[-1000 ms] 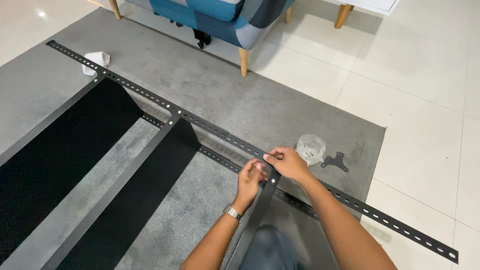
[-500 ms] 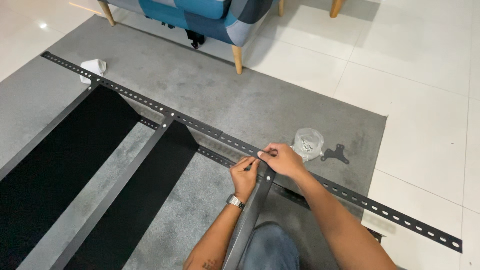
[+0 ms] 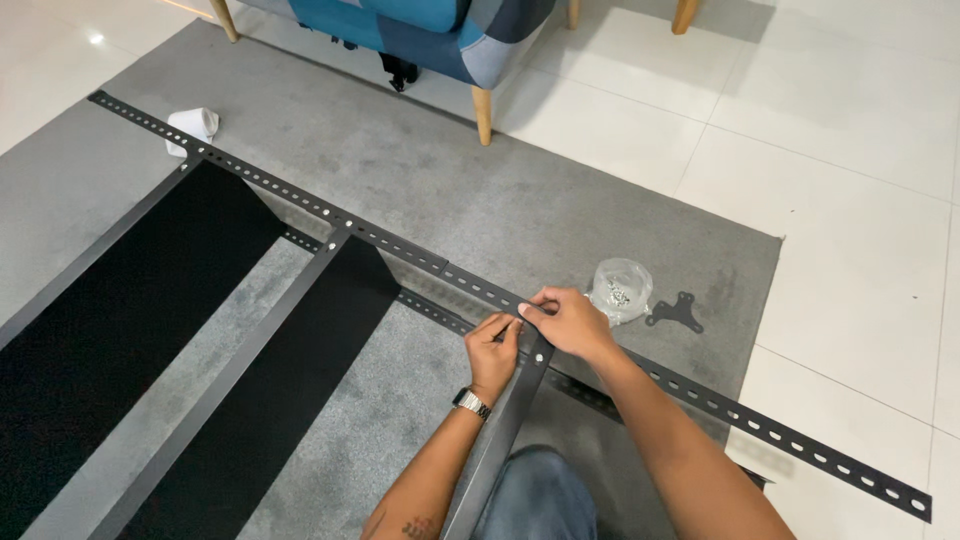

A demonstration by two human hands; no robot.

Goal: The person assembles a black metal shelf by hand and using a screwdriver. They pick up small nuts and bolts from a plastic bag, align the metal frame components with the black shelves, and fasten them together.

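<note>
A long black slotted metal rail [image 3: 380, 240] lies diagonally across the grey carpet [image 3: 560, 200]. My right hand [image 3: 565, 320] pinches the rail where a dark shelf panel [image 3: 500, 430] rises from my lap to meet it. My left hand [image 3: 495, 352] presses against that joint from the left, fingertips together on something too small to make out. A watch sits on my left wrist. Two more black shelf panels [image 3: 270, 390] are attached to the rail further left.
A clear plastic bag of screws [image 3: 620, 290] and a small black bracket [image 3: 677, 313] lie just past the rail on the carpet. A white roll [image 3: 192, 127] sits near the rail's far left end. A blue armchair [image 3: 440, 30] on wooden legs stands behind.
My hands stay at the same joint on the rail. The view has shifted slightly, and my fingers have adjusted a little at the joint.
</note>
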